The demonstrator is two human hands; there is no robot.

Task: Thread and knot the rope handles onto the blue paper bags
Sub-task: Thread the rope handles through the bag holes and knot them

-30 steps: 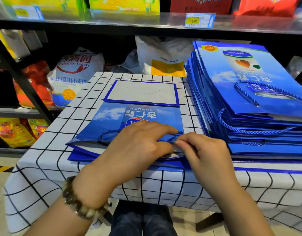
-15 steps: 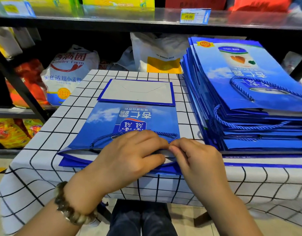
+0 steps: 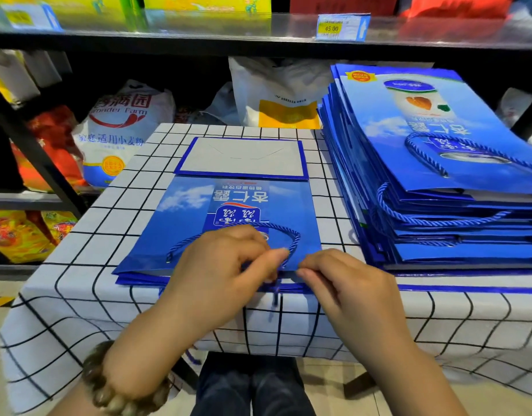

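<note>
Both hands bunched up at the near right corner of the blue paper bag (image 3: 228,211)

The left hand (image 3: 225,265) has its fingers curled, thumb and forefinger pinching the rope handle (image 3: 258,226) right where it meets the bag's near edge. The rest of the rope loops back over the bag's printed face, and a short loose end (image 3: 275,295) dangles off the near edge between the hands. The right hand (image 3: 342,283) is curled too, fingertips touching that same edge just beside the left ones, but I can't tell if it's got rope or paper. The bag lies flat on the checked tablecloth (image 3: 108,229). There's a stack of blue bags with handles (image 3: 438,175) just to the bag's right, and a beaded bracelet (image 3: 108,385) on the left wrist.
</note>
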